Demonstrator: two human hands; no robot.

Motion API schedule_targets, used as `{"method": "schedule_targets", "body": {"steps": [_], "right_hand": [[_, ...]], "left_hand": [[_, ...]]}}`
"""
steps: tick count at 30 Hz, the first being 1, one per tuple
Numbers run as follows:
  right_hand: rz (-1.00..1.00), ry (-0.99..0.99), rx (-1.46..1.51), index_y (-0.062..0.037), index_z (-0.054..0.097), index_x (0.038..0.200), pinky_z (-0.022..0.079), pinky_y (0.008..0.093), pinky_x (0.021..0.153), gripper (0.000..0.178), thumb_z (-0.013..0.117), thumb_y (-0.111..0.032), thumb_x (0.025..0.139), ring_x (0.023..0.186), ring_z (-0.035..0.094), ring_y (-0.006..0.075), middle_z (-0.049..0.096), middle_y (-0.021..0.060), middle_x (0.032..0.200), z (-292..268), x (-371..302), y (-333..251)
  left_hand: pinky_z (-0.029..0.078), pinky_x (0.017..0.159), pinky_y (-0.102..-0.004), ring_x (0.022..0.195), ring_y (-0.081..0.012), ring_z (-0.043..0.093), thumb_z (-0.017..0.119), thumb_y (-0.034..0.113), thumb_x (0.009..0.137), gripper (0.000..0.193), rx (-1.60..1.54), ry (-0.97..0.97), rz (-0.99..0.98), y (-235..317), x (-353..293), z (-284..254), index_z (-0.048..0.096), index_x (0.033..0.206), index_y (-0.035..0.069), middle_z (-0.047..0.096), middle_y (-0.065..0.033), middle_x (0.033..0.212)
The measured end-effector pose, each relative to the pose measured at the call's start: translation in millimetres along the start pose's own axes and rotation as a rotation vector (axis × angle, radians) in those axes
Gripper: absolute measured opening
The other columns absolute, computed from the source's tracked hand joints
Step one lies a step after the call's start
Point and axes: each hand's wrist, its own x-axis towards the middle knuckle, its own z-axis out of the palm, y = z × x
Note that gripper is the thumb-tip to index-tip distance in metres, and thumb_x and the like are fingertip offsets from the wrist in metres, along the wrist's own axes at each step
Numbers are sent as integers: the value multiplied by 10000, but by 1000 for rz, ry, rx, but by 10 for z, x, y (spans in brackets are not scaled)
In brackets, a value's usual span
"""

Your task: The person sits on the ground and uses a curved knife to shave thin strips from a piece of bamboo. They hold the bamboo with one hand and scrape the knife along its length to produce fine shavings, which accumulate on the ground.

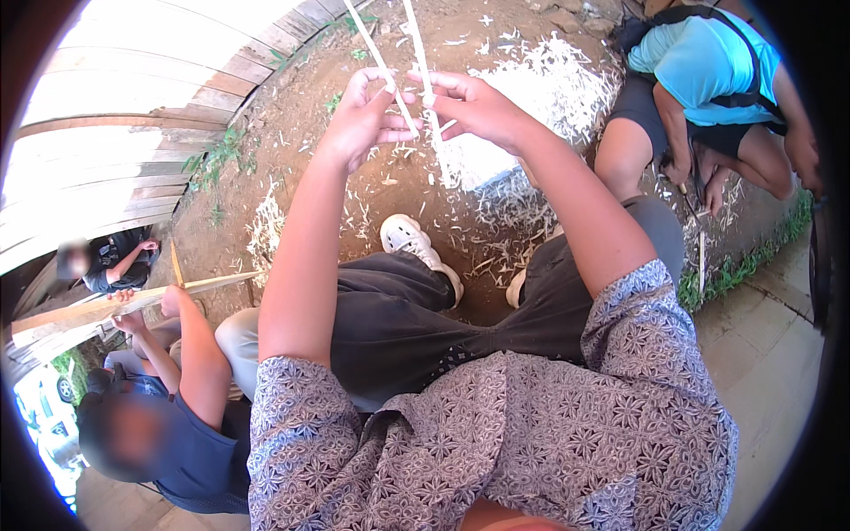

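Both my arms stretch forward over the ground, a pale thin bamboo-like strip in each hand. My left hand (365, 122) pinches the left strip (367, 37) between thumb and fingers; its lower end comes out below the fingers. A second strip (415, 35) is gripped by my right hand (478, 108), running down past the fingertips. Close together but apart, the two strips slant upward and leave the picture at the top edge. Whether they join beyond it cannot be seen.
Pale shavings (567, 88) lie heaped beyond my right hand. At right a person in a turquoise shirt (708, 66) crouches, hands near the ground. Two people sit at left; a long pale pole (133, 307) lies across there. A plank wall (150, 164) curves along the upper left.
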Motion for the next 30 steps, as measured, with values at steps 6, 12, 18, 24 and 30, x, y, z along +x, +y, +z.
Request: {"method": "schedule_targets", "body": {"steps": [6,12,18,24,30], "right_hand": [[-299,68,41,-106,527,1502,563,276,807,484,592,-204,1032,916,655,95,695,30,1092,127,-312,-630],[-328,131,-16,-99,573,1457,531,224,765,435,625,-204,1038,905,634,38,700,-25,1101,131,-427,-743],[-331,140,-8,-58,629,1380,550,255,765,396,660,-194,1010,813,628,79,700,13,971,44,-342,-709],[-309,136,-50,-87,603,1433,539,228,781,422,630,-240,1040,903,626,44,694,-13,1049,71,-267,-696],[-279,122,-41,-90,603,1434,564,245,820,423,625,-251,1044,963,644,60,702,2,1080,54,-235,-692]], "left_hand": [[645,650,-328,834,-232,745,454,157,1097,314,65,-104,185,573,-714,241,368,1390,83,687,-150,1024],[633,680,-313,814,-179,733,606,85,1033,352,9,-106,205,549,-771,348,439,1343,63,715,-83,953],[630,750,-302,841,-130,709,659,83,1002,310,-6,-156,134,409,-702,287,523,1276,34,717,-63,947],[632,760,-307,886,-126,695,669,79,995,298,-53,-162,146,338,-677,287,543,1258,16,713,-65,958],[628,747,-293,889,-121,693,678,71,989,276,-77,-151,159,315,-678,253,560,1230,4,710,-63,962]]}}
